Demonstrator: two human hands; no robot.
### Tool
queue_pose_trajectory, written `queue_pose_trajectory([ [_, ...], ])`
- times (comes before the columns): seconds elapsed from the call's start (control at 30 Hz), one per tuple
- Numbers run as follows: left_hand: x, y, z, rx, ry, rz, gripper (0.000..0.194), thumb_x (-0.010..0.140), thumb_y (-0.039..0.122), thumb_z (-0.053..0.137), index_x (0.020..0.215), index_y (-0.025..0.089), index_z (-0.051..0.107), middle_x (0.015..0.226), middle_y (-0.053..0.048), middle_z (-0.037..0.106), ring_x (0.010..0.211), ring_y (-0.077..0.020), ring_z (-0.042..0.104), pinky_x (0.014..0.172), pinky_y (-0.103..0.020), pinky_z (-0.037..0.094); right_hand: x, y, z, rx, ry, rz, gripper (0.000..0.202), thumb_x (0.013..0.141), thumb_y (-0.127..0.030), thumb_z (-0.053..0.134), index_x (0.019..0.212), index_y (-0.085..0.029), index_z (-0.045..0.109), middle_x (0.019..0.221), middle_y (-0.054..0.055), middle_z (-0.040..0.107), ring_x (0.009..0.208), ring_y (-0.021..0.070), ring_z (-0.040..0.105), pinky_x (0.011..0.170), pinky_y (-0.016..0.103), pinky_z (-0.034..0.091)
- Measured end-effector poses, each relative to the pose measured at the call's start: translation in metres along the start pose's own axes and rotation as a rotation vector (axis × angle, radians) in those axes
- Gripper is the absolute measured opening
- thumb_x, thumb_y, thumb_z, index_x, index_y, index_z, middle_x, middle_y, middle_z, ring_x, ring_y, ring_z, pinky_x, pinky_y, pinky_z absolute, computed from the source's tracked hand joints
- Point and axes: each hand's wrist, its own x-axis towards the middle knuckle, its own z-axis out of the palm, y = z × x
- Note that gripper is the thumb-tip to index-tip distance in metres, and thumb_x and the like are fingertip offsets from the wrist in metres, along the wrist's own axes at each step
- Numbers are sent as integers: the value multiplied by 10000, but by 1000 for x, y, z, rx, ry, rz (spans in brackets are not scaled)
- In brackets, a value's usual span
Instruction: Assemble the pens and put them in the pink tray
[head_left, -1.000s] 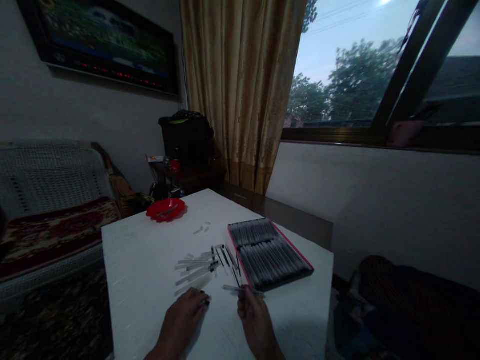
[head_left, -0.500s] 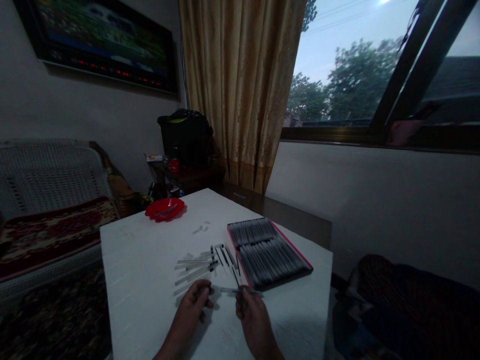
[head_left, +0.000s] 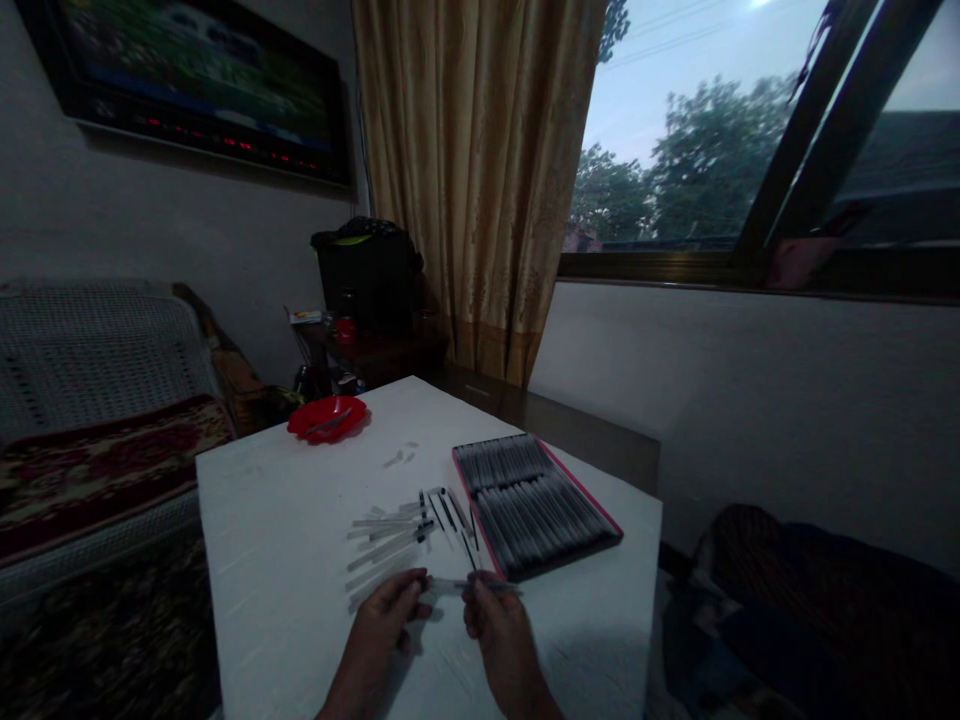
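Observation:
My right hand (head_left: 495, 610) grips a slim translucent pen (head_left: 450, 584) that lies level across both hands. The pen's far left end meets the pinched fingertips of my left hand (head_left: 394, 605); a small dark bit shows there, too small to name. Just beyond my left hand, several clear pen barrels (head_left: 382, 550) lie in a loose fan. Thin dark refills (head_left: 448, 512) rest between them and a flat black case (head_left: 540, 505) with a pink edge, filled with two rows of pens.
All of this lies on a white table (head_left: 277, 540). Small grey pieces (head_left: 401, 456) are scattered farther back, and a red scalloped dish (head_left: 328, 420) stands at the far left corner. A woven sofa (head_left: 97, 370) is to the left, dark cloth (head_left: 795, 610) to the right.
My left hand has moved right, closing the gap to the pen's end. My right hand has shifted slightly left, still holding the pen. The view has shifted slightly.

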Motion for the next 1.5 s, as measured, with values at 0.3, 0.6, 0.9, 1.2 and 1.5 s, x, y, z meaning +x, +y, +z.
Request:
queue_pose_trajectory([
  [0.3, -2, -1, 1, 65, 33, 10, 469, 507, 502, 745, 837, 169, 737, 833, -99, 751, 675, -229, 691, 358, -185, 332, -3, -2, 1, -133, 7, -36, 383, 619, -459, 793, 793, -134, 687, 569, -12, 613, 489, 87, 481, 445, 196, 344],
  [0.6, -3, -1, -4, 50, 18, -19, 473, 517, 500, 739, 845, 158, 729, 846, -96, 744, 689, -225, 692, 373, -185, 323, -10, -14, 9, -399, -14, -59, 426, 670, -543, 707, 677, -119, 664, 489, -11, 570, 392, 68, 422, 380, 183, 273],
  [0.9, -12, -4, 12, -38, 159, 50, 455, 505, 540, 741, 785, 183, 706, 857, -85, 744, 713, -233, 684, 411, -213, 384, -12, -12, 11, -446, 21, -71, 536, 651, -656, 656, 553, -132, 604, 410, -40, 479, 368, 47, 341, 380, 181, 220],
  [1.2, -9, -11, 17, -35, 53, 47, 475, 492, 550, 752, 788, 180, 711, 784, -78, 742, 730, -253, 698, 390, -209, 392, -5, -7, 6, -341, 157, -34, 575, 583, -697, 684, 493, -141, 572, 370, -46, 433, 344, 45, 330, 362, 177, 199],
  [1.5, 5, -3, 3, 17, 98, 39, 501, 498, 563, 736, 794, 162, 686, 792, -84, 725, 645, -220, 686, 376, -207, 377, 1, 7, -2, -278, 130, -140, 624, 603, -702, 683, 901, -154, 658, 426, -46, 521, 333, 54, 340, 353, 166, 214],
])
